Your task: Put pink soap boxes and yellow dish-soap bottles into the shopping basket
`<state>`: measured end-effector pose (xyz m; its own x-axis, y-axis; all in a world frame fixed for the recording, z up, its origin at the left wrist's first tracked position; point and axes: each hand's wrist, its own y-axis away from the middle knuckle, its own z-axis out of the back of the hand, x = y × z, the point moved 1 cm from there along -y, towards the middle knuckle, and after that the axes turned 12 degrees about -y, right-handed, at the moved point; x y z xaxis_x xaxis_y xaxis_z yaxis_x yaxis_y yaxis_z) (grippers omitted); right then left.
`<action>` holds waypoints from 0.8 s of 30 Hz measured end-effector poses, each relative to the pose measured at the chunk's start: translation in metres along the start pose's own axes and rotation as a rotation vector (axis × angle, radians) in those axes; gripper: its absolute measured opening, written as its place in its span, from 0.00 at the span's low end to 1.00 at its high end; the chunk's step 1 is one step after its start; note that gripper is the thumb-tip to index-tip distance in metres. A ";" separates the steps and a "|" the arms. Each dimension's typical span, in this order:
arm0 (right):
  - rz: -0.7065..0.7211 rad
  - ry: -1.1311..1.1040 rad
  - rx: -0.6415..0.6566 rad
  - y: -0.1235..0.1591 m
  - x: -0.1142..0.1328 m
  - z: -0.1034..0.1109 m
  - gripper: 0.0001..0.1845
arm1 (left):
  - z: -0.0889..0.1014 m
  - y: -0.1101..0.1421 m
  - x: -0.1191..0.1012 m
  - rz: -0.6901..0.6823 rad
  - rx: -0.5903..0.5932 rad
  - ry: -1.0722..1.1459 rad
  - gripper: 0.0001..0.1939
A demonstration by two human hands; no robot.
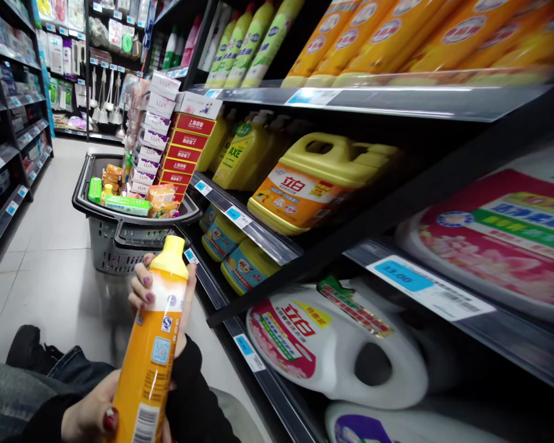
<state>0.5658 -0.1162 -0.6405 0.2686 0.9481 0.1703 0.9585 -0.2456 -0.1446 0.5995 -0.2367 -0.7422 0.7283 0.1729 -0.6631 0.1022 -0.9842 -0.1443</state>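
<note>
We're in a shop aisle, shiny grey tile floor running ahead beyond the right hand, black metal shelving close along that hand's outer side. Well off on the other side, a second, dimmer run of shelves.

Straight past the right hand stands a grey plastic shopping basket with a dark rim, taking up the way ahead; a tall stack of white and purple LUX boxes rises out of it, red cartons piled just beside. Rightward of the hand, a squat yellow plastic jug with an orange label sits shelved; lower and nearer, a big white plastic jug with a pink label. Down by the left hand, a black shoe.

And here's the tall orange plastic bottle with a yellow cap, held between both hands, tilted, cap end away, barcode facing us. The left hand grips it low, thumb along the side; the right hand wraps it from behind, just under the cap, fingers curled round.
</note>
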 end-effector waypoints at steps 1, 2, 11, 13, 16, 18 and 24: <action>0.020 0.038 -0.012 -0.001 0.002 0.002 0.27 | -0.001 -0.001 0.002 -0.007 -0.030 -0.007 0.37; 0.040 0.091 -0.027 -0.001 0.005 0.004 0.26 | -0.002 -0.001 0.001 -0.006 -0.081 -0.047 0.38; 0.060 0.283 -0.167 -0.006 0.022 0.013 0.19 | -0.027 0.000 -0.042 0.137 -0.733 -1.227 0.24; 0.039 0.253 -0.171 -0.008 0.021 0.015 0.19 | -0.027 0.002 -0.041 0.164 -0.743 -1.248 0.25; -0.005 0.194 -0.204 -0.010 0.020 0.018 0.18 | -0.022 0.005 -0.040 0.145 -0.673 -1.194 0.29; -0.055 0.142 -0.279 -0.012 0.019 0.019 0.17 | -0.018 0.007 -0.039 0.104 -0.560 -1.033 0.32; -0.067 0.080 -0.478 -0.016 0.012 0.016 0.26 | -0.010 0.014 -0.037 0.140 -0.352 -0.297 0.39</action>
<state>0.5519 -0.0977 -0.6514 0.1932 0.9512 0.2408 0.9055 -0.2673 0.3294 0.5806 -0.2571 -0.7118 0.5314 -0.0098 -0.8471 0.2772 -0.9429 0.1848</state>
